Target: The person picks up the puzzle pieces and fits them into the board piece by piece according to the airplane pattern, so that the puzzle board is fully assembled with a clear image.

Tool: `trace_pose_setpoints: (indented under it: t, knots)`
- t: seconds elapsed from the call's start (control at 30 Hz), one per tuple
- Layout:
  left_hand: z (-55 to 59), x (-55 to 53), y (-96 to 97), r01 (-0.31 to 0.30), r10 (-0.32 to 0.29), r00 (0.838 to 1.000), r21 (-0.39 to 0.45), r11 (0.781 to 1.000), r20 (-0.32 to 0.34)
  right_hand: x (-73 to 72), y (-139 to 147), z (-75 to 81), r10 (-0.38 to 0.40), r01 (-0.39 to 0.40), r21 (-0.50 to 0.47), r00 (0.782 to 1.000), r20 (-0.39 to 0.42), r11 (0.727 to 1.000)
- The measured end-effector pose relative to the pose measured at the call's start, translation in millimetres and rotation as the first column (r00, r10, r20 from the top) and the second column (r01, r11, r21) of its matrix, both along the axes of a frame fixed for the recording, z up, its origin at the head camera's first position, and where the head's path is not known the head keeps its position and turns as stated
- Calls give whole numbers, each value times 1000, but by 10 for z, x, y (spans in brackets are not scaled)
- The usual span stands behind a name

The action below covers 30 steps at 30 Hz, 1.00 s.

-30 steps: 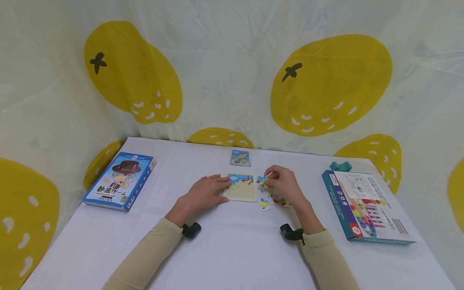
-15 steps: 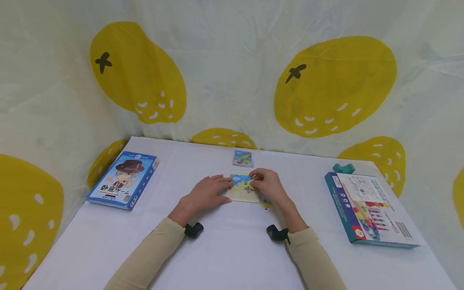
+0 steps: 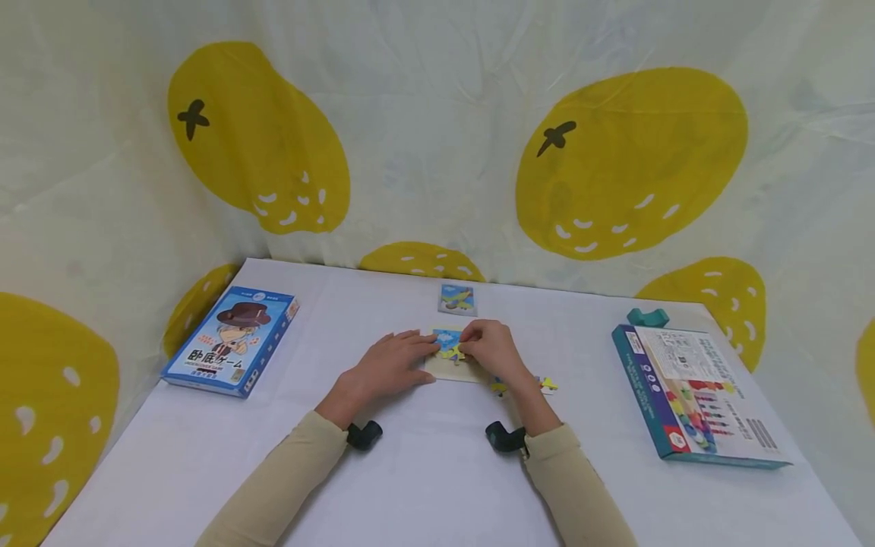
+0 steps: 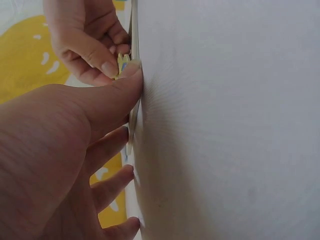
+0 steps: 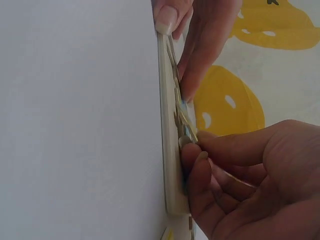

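A small wooden puzzle tray [image 3: 454, 371] lies flat on the white table, with blue and yellow jigsaw pieces in its upper part. My left hand [image 3: 386, 365] rests at the tray's left side, fingers fairly straight. Its thumb [image 5: 167, 19] presses the tray's near rim. My right hand [image 3: 495, 353] is over the tray's right half, pinching a jigsaw piece [image 5: 188, 122] between thumb and fingers. That piece sits tilted, close over the tray and the pieces in it. Most of the held piece is hidden behind my fingertips in the head view.
Several loose jigsaw pieces [image 3: 548, 384] lie right of the tray, partly behind my right wrist. A small picture card [image 3: 457, 299] with a plane lies behind it. A blue game box [image 3: 229, 342] stands left; a larger box [image 3: 704, 395] and a teal block [image 3: 648, 317] are at right.
My right hand has carried the jigsaw piece leftward from beside the tray to over it, then further toward the left pieces. My left hand has stayed at the tray's left side.
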State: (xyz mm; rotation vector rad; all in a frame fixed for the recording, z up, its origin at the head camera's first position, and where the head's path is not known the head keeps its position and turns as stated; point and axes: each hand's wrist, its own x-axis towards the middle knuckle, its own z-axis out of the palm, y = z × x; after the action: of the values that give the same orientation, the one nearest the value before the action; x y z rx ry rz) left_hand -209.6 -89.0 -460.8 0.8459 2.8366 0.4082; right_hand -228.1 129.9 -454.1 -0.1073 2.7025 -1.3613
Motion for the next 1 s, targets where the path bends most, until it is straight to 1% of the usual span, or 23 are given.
trace_pose_setpoints:
  t: [0.2, 0.33, 0.57, 0.7, 0.8, 0.93, 1.0]
  knots:
    - [-23, -6, 0, -1, 1, 1000, -6, 1000, -9, -7, -70, 29, -54, 52, 50, 998, 35, 997]
    - [-19, -3, 3, 1, -1, 1000, -4, 1000, -5, -1, -100, 36, -71, 68, 86, 997, 35, 994]
    - [-10, 0, 3, -1, 1, 1000, -19, 1000, 2, 0, -127, -16, -72, 73, 145, 997, -14, 987]
    - [-13, 5, 8, 2, -2, 1000, -17, 1000, -8, -6, -112, -31, -72, 78, 169, 997, -41, 982]
    - [-19, 14, 12, 21, -22, 999, -14, 1000, -29, -23, -81, -54, -72, 83, 206, 995, -64, 975]
    - [-32, 28, 23, 65, -68, 995, -38, 997, -67, -49, -34, -84, -69, 84, 229, 995, -71, 970]
    - [-25, 38, 30, 80, -85, 994, -60, 995, -74, -60, -15, -89, -69, 84, 229, 995, -73, 970]
